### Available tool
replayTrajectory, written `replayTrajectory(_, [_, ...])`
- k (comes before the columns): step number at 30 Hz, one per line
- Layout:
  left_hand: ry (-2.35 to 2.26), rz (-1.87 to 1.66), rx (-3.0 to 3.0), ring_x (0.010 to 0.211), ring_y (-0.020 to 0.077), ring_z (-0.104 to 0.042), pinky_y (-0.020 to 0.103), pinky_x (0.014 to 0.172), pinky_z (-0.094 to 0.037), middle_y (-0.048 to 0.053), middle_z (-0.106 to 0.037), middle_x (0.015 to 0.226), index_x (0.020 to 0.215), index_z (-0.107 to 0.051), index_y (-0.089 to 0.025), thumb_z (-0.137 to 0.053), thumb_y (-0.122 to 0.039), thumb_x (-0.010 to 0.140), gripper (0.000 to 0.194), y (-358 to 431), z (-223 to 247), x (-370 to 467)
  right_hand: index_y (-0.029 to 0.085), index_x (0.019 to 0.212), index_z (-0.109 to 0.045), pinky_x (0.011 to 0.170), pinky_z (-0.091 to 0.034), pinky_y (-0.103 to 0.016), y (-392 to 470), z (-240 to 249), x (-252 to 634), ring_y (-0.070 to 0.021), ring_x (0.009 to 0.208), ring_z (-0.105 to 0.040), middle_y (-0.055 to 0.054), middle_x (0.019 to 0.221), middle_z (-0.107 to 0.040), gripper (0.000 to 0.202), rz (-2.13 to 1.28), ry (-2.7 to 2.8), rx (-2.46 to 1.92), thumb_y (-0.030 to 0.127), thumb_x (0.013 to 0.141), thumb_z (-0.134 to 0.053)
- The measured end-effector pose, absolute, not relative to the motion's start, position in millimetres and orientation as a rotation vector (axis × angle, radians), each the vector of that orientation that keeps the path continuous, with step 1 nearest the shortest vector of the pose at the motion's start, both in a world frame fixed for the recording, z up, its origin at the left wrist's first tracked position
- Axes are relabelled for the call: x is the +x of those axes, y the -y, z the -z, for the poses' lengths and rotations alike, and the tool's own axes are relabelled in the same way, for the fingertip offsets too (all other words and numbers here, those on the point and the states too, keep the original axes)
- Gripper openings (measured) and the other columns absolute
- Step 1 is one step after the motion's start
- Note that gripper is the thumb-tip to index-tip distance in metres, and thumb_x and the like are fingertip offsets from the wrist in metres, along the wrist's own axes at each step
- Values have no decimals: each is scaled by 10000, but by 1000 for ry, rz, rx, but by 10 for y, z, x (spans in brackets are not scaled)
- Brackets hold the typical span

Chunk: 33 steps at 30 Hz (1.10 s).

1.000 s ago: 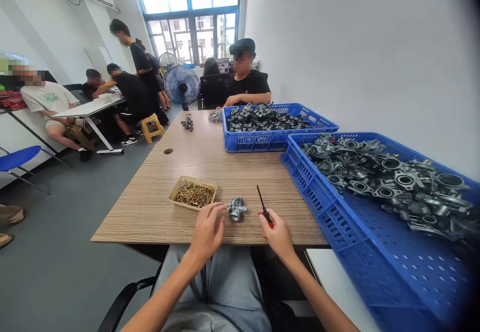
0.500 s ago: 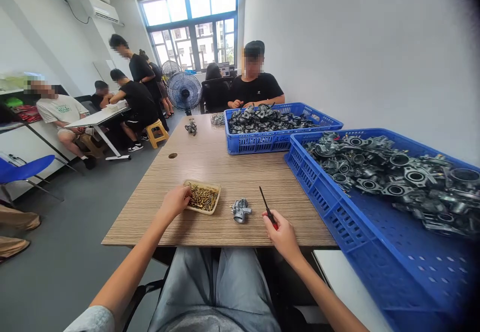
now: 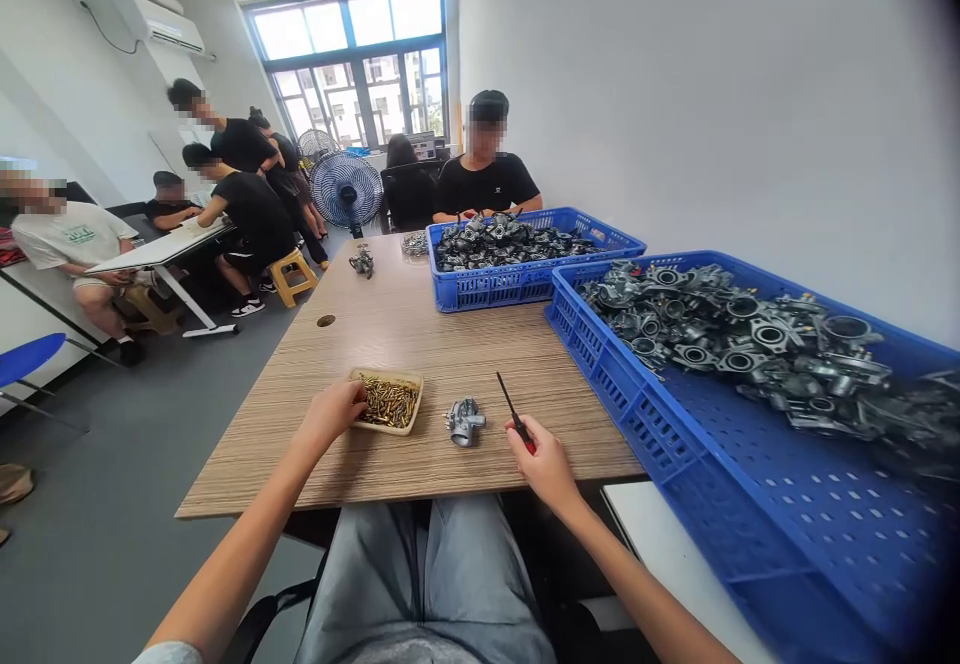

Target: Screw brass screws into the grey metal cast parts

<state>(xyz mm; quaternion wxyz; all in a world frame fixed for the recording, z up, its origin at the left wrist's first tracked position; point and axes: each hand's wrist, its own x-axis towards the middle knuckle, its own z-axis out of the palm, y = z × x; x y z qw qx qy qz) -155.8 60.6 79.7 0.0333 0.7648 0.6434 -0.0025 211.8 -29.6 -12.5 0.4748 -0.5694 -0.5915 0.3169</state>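
Note:
My left hand is at the left side of a small cream tray full of brass screw-like pieces. Its fingers are bent together among the pieces; whether one is pinched there is hidden. In my right hand is a screwdriver with a red and black handle, its dark shaft pointing up and to the left. Between the two hands a silver carburetor rests on the wooden table, touched by neither.
At right stands a large blue crate heaped with carburetors. A second blue crate, also filled, is farther back, before a seated co-worker. One more carburetor lies at the table's far left, beyond a cable hole.
The view has swung slightly right, so everything sits farther left. Both hands stay about where they were: left at the tray, right around the screwdriver.

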Motion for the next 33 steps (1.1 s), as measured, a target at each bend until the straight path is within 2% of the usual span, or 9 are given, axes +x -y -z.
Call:
replayTrajectory(11, [-1918, -96, 2419, 878, 219, -671, 277, 700, -417, 40, -728, 942, 957, -641, -244, -485, -200, 925, 165, -635, -774, -1632, 210, 903, -657, 679, -466, -290, 292, 77, 2117, -198, 718, -658, -32, 812, -716, 214, -644, 1507, -1399, 359, 958, -512])
replayTrajectory(16, [-1834, -457, 2470, 817, 207, -651, 283, 701, -428, 42, -716, 913, 987, -627, -232, -463, -263, 966, 168, -473, -1028, -1401, 210, 919, -659, 730, -474, -292, 295, 51, 2116, -204, 776, -670, -34, 841, -728, 193, -659, 1501, -1391, 332, 957, -514])
replayTrajectory(19, [-1591, -621, 2472, 792, 183, -647, 274, 727, -448, 21, -716, 901, 998, -642, -234, -508, -276, 966, 144, -333, -1166, -1038, 211, 917, -656, 713, -474, -291, 298, 43, 2115, -204, 752, -665, -31, 813, -723, 193, -667, 1498, -1398, 333, 956, -512])
replayTrajectory(24, [-1227, -591, 2490, 839, 169, -663, 261, 758, -464, 21, -725, 926, 1006, -662, -226, -492, -209, 982, 172, -293, -1069, -406, 213, 920, -654, 696, -474, -285, 296, 62, 2117, -203, 754, -669, -35, 839, -731, 192, -668, 1498, -1404, 335, 960, -511])
replayTrajectory(29, [-1168, -454, 2513, 899, 197, -677, 279, 800, -477, 47, -739, 939, 957, -684, -209, -505, -183, 974, 181, -480, -818, -135, 213, 928, -655, 711, -484, -277, 289, 69, 2117, -196, 769, -675, -32, 848, -735, 172, -668, 1494, -1379, 318, 954, -522])
replayTrajectory(33, [-1173, -410, 2536, 930, 212, -672, 299, 847, -489, 69, -731, 963, 967, -692, -201, -488, -201, 984, 205, -530, -797, -88, 216, 932, -662, 707, -489, -270, 295, 51, 2117, -196, 773, -682, -33, 852, -741, 168, -673, 1494, -1370, 304, 948, -520])
